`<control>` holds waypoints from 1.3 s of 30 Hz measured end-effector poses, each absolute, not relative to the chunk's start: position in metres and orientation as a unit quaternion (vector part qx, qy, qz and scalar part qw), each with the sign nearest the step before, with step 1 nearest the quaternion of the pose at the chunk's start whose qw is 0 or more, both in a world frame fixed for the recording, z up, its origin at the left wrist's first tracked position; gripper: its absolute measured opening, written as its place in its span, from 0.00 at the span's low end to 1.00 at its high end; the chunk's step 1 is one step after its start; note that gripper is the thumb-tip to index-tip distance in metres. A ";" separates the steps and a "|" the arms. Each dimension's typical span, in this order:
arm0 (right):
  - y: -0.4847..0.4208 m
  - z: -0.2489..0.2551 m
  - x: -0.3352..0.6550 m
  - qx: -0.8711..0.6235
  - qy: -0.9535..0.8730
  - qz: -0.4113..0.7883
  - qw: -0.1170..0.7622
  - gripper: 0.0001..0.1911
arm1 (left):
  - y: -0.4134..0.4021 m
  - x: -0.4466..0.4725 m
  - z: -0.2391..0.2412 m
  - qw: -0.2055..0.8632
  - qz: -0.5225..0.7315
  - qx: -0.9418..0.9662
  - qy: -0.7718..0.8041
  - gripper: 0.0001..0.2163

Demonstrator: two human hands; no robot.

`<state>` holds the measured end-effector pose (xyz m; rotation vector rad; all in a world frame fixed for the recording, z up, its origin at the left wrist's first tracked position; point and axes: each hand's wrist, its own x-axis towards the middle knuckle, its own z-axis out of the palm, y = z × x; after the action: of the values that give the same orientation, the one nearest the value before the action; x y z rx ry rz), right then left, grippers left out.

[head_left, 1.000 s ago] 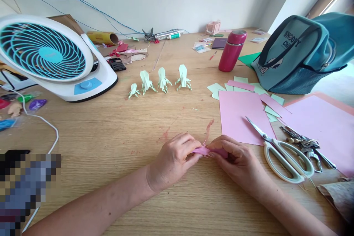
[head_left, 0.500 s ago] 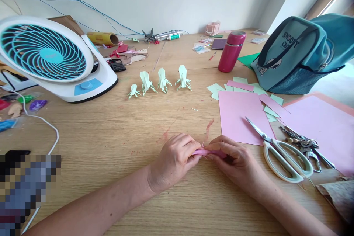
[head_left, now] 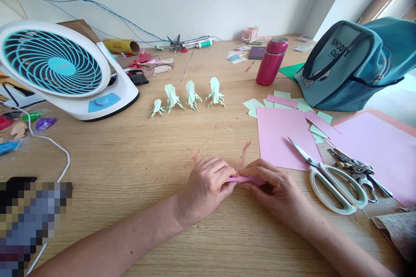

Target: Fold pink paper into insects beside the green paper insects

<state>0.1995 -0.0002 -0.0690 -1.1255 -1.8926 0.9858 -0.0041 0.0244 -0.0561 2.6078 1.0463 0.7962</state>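
Head view: left hand [head_left: 207, 187] and right hand [head_left: 276, 190] pinch pink paper [head_left: 241, 178] over wooden tabletop [head_left: 130, 164], wall [head_left: 221, 0] beyond.

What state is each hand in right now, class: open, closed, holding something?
Left hand: closed, holding the folded pink paper.
Right hand: closed, holding the same folded pink paper.

The wood-grain table [head_left: 130, 151] is pretty cluttered tbh: its left side is hogged by a white-and-blue fan [head_left: 61, 67], and four pale green paper figures [head_left: 190, 91] are lined up mid-table. Over right, a magenta bottle [head_left: 271, 62] and a teal bag [head_left: 347, 67] are parked.
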 end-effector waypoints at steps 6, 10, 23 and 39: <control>0.000 -0.066 0.198 -0.457 -0.740 0.347 0.350 0.11 | 0.025 -0.004 -0.056 0.103 0.284 0.884 0.356 0.03; 0.000 -0.068 0.198 -0.470 -0.734 0.333 0.361 0.14 | 0.026 -0.005 -0.057 0.118 0.296 0.875 0.366 0.04; 0.003 -0.069 0.201 -0.487 -0.729 0.302 0.375 0.21 | 0.027 -0.005 -0.058 0.155 0.282 0.842 0.434 0.06; 0.009 -0.076 0.204 -0.498 -0.555 0.499 0.441 0.13 | 0.025 -0.004 -0.057 0.046 0.320 0.879 0.351 0.04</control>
<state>0.2035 0.0086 -0.0758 -1.2357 -1.3792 1.2401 -0.0042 0.0249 -0.0574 2.6831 1.0705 0.9768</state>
